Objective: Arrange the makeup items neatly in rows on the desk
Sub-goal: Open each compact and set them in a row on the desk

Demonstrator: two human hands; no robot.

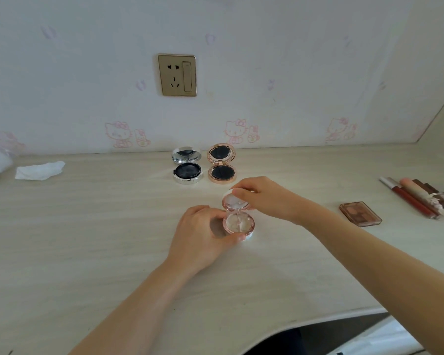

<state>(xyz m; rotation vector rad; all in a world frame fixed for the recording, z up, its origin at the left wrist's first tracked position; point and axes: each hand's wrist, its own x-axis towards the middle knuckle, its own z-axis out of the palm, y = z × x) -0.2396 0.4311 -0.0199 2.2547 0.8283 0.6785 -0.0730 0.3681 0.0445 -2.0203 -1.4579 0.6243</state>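
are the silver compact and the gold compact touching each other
Apart. The head view shows a strip of bare desk between the silver compact and the gold compact, which sit open side by side.

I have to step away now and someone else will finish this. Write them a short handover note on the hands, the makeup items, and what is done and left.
Left hand grips the base of the open pink compact at mid-desk; right hand pinches its raised lid.
Done: the silver compact and gold compact stand open side by side near the wall.
Left: place the pink compact in line, then arrange the eyeshadow palette and the lip pencils and tubes heaped at the right edge.
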